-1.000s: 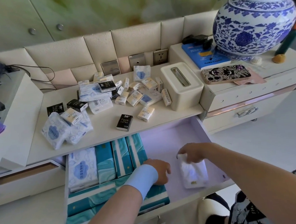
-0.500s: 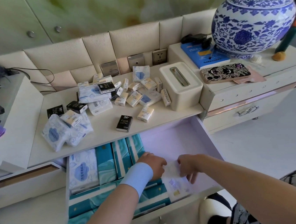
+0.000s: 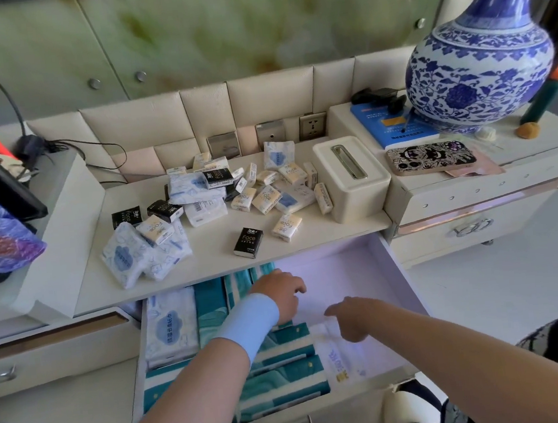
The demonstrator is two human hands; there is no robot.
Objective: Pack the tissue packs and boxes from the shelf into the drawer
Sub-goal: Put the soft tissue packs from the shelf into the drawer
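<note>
Reaching into the open drawer (image 3: 345, 266); resting the left hand (image 3: 279, 297), fingers loosely bent and gripping nothing, against the teal tissue packs (image 3: 281, 376); spreading the right hand (image 3: 351, 321), fingers released, over the white tissue pack (image 3: 341, 359) lying just beside them; leaving small packs (image 3: 269, 197) scattered on the shelf (image 3: 308, 242).
</note>
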